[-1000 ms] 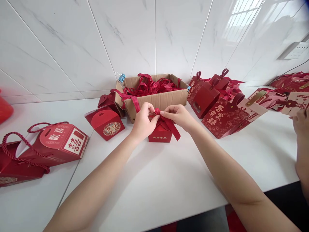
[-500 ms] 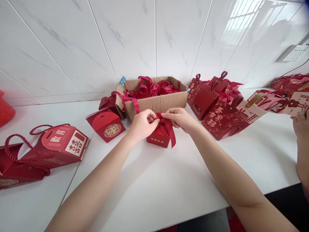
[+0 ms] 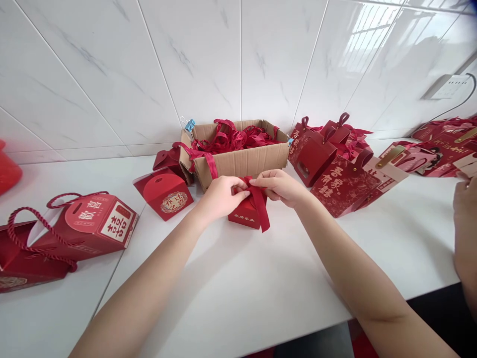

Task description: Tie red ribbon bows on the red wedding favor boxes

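Note:
A small red gift box (image 3: 244, 217) with pale lettering on its front stands on the white table in front of me. On its top lies a red ribbon (image 3: 262, 211), looped at the middle, with one tail hanging down the front right edge. My left hand (image 3: 228, 196) pinches the ribbon from the left side, its fingertips partly hidden behind the thumb. From the right, my right hand (image 3: 278, 186) pinches the ribbon between thumb and forefinger. The two hands are close together above the box lid.
Behind the box, a cardboard box (image 3: 246, 161) holds loose red ribbons. Red gift boxes stand at left, including a roped one (image 3: 89, 223) and a round-flapped one (image 3: 164, 194). Red gift bags (image 3: 343, 184) stand at right. Another person's hand (image 3: 465, 219) shows at the right edge.
My left hand has turned slightly and moved a little down and right over the ribbon knot. My right hand keeps its pinch, shifted slightly. The other person's hand has moved slightly down.

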A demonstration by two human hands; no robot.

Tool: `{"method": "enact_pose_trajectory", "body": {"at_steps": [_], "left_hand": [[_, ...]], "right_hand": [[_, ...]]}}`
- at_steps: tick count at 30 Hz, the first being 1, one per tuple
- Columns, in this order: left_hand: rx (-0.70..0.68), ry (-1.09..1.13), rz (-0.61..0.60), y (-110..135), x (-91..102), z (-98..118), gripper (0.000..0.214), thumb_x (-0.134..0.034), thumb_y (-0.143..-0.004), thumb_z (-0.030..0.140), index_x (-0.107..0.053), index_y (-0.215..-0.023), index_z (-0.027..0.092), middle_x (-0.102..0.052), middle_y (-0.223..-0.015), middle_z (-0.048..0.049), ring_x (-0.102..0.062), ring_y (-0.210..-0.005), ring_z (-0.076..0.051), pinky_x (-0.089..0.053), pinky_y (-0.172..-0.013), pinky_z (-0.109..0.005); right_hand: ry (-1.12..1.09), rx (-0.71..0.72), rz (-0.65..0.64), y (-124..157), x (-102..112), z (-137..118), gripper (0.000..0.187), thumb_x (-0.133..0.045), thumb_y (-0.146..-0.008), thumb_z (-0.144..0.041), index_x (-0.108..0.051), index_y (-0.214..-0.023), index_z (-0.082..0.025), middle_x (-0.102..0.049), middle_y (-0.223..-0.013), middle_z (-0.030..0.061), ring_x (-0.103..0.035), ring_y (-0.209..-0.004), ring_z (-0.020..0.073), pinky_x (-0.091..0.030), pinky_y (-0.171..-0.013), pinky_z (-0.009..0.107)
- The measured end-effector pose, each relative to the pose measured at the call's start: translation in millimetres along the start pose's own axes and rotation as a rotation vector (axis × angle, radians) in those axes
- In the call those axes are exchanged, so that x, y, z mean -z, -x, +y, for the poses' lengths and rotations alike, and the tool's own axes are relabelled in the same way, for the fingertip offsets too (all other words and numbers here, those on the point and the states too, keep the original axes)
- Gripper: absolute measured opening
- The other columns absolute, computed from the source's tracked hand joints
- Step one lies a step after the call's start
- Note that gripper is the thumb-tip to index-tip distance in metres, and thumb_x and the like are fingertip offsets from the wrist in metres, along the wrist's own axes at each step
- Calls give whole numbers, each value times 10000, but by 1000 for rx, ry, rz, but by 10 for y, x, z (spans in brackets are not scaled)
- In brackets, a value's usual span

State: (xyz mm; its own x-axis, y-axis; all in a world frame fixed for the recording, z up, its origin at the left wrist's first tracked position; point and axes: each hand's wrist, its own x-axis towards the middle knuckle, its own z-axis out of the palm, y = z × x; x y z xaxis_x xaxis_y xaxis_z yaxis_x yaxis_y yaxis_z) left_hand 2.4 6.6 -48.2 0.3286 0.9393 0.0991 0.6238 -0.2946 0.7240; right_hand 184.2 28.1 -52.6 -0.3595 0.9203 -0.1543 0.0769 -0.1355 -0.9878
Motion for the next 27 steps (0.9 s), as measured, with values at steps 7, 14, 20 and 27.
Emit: {"method": "enact_pose_trajectory", "body": {"at_steps": [7,14,20,27], "left_hand": [[-54,-90,95,-11,-17,-8,139,-610,-801,259,-721,-832,182,-702,-822,-32,-607,-711,-169,-460,-644,-283],[-34,-95,122,2,-31,-2,128,-584,-790,279,-659,-772,176,-661,-760,-18,-547,-599,-136,-418,-558,-268],[27,34,79,-15,-32,-31,88,-561,-740,235,-607,-796,186,-593,-685,17,-489,-566,-113,-376,-519,-243],[85,112,43,-54,-48,-50,71,-529,-733,228,-576,-752,178,-565,-668,20,-510,-618,-121,-379,-551,-241]], "right_hand": [[52,1,16,-4,8,-1,343,-754,-691,-345,-495,-546,-172,-347,-416,-87,-231,-394,34,-128,-415,241],[280,55,98,44,17,-41,251,-708,-734,-361,-615,-636,-150,-494,-568,-31,-341,-488,53,-263,-468,232],[352,58,73,59,30,-55,203,-638,-804,-319,-596,-690,-157,-520,-604,-28,-383,-501,56,-303,-472,218],[445,120,-4,55,72,-46,191,-624,-810,-339,-623,-735,-164,-534,-617,-33,-395,-496,55,-314,-477,221]]}}
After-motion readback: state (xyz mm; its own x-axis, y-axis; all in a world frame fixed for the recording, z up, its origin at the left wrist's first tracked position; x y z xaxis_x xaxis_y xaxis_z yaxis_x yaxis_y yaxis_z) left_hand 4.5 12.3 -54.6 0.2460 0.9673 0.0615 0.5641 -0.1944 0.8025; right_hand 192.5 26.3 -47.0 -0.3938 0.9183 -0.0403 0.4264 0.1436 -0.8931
